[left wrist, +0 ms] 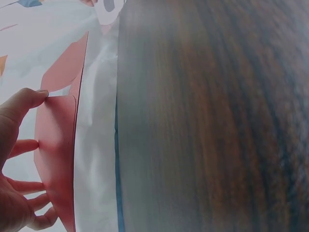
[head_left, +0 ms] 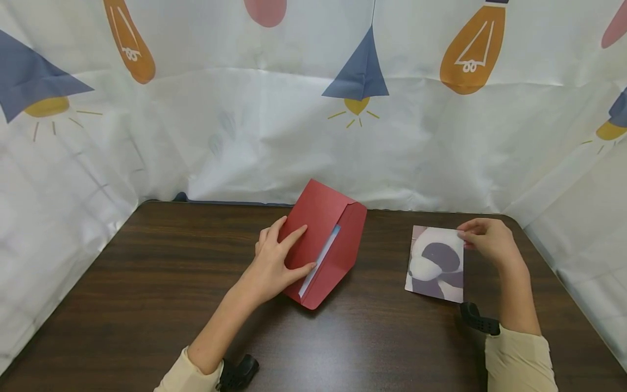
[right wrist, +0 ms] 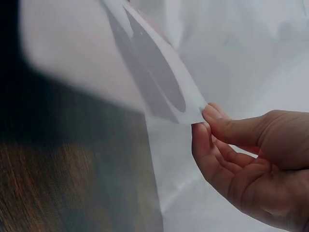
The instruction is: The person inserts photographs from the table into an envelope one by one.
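Observation:
A red envelope [head_left: 313, 228], its flap lifted, shows a pale blue-white paper [head_left: 320, 258] inside its opening. My left hand [head_left: 271, 267] holds it, thumb at the edge of the opening and fingers spread across the pocket and its left side. In the left wrist view the envelope [left wrist: 58, 125] stands off the tabletop. To the right, my right hand [head_left: 492, 239] pinches the upper right corner of a card [head_left: 436, 267] printed in white and grey. In the right wrist view thumb and fingertips grip that card's corner, and the card [right wrist: 154, 72] slants upward.
The dark wood table [head_left: 147, 305] spreads under both hands. Behind it and at its sides hangs a white curtain [head_left: 220, 136] with lamp and bulb prints. Black wrist cameras [head_left: 240, 373] sit on both forearms.

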A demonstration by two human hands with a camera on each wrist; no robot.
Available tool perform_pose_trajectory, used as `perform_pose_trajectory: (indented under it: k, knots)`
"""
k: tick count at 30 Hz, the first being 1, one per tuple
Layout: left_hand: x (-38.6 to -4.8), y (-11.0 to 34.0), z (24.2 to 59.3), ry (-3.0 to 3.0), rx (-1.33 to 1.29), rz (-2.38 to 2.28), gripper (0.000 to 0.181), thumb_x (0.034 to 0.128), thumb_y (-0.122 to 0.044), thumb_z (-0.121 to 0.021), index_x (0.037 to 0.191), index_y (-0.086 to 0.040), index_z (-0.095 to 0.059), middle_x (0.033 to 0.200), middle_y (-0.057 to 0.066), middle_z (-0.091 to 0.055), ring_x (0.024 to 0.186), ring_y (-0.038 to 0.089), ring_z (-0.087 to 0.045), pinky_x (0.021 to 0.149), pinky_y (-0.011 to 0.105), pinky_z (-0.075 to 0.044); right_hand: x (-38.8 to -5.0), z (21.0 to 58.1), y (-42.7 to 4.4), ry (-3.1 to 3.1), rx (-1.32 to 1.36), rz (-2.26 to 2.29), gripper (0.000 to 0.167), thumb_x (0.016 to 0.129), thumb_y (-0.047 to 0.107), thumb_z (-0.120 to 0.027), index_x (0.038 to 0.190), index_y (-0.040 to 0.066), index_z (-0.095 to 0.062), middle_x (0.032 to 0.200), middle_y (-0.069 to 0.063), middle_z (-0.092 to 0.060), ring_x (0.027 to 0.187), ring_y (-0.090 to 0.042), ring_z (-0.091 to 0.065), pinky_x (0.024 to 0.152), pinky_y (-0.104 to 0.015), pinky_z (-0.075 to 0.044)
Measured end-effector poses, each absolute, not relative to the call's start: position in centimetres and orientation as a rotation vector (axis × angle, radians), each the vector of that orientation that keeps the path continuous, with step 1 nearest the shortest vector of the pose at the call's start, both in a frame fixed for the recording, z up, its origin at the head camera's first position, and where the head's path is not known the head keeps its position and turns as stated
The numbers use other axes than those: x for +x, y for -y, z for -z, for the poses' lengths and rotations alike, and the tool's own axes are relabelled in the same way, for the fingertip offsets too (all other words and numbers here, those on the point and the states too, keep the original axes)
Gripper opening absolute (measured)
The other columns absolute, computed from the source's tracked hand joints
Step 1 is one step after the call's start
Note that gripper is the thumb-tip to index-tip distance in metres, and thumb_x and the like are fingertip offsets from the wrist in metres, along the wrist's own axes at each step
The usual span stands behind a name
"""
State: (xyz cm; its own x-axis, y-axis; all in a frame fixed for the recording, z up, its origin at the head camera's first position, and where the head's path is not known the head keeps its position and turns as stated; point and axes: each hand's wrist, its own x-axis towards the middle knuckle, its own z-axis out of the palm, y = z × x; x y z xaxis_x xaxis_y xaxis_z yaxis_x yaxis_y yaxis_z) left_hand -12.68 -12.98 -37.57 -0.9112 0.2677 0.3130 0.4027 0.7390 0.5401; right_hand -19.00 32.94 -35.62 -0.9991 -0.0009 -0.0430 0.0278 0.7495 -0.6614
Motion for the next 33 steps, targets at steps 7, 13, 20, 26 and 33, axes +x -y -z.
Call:
perform_pose_trajectory:
  k: [7,13,20,26,33]
  knots:
    - [-12.7,13.1,37.6,2.729,-0.531,0.915,0.073,0.0866,-0.026,-0.087,0.151,-0.009,-0.057,0.162,0.028,-0.033,0.140,0.047,-0.036,0.101,0.065,-0.048,-19.0,35.4,-32.8,-2.895,-0.007,1.091,0.032,0.106,0.013,-0.065,0.122,-0.015,-0.066,0.106,-0.027,-0.076,0.074,-0.008,-0.073,0.068,-0.019,-0.053]
    - [-12.7,13.1,37.6,2.725,-0.531,0.919,0.074,0.0860,-0.026,-0.087,0.151,-0.009,-0.057,0.163,0.028,-0.033,0.140,0.048,-0.036,0.101,0.065,-0.048,-19.0,35.2,-32.7,-2.895,-0.032,1.098,0.033,0.106,0.013,-0.065,0.122,-0.015,-0.065,0.104,-0.025,-0.076,0.073,-0.007,-0.072,0.069,-0.019,-0.052]
    - [-12.7,13.2,37.5,2.718,-0.535,0.918,0.074,0.0861,-0.026,-0.087,0.151,-0.009,-0.057,0.162,0.028,-0.034,0.140,0.048,-0.036,0.099,0.065,-0.050,-19.0,35.0,-32.3,-2.879,-0.056,1.169,0.034,0.106,0.012,-0.065,0.123,-0.017,-0.064,0.105,-0.025,-0.075,0.072,-0.003,-0.071,0.068,-0.018,-0.056]
    - [-12.7,13.2,37.6,2.714,-0.533,0.915,0.073,0.0863,-0.025,-0.087,0.151,-0.009,-0.057,0.162,0.028,-0.034,0.140,0.048,-0.036,0.099,0.065,-0.049,-18.9,34.8,-32.1,-2.893,-0.061,1.164,0.035,0.106,0.014,-0.065,0.123,-0.016,-0.064,0.109,-0.029,-0.074,0.072,-0.002,-0.071,0.068,-0.017,-0.056]
    - [-12.8,13.2,37.6,2.727,-0.527,0.921,0.072,0.0874,-0.026,-0.086,0.152,-0.010,-0.057,0.163,0.028,-0.033,0.141,0.048,-0.035,0.101,0.065,-0.048,-18.8,34.5,-31.9,-2.875,-0.072,1.194,0.034,0.106,0.012,-0.063,0.123,-0.017,-0.063,0.105,-0.024,-0.075,0.072,-0.001,-0.071,0.069,-0.020,-0.059]
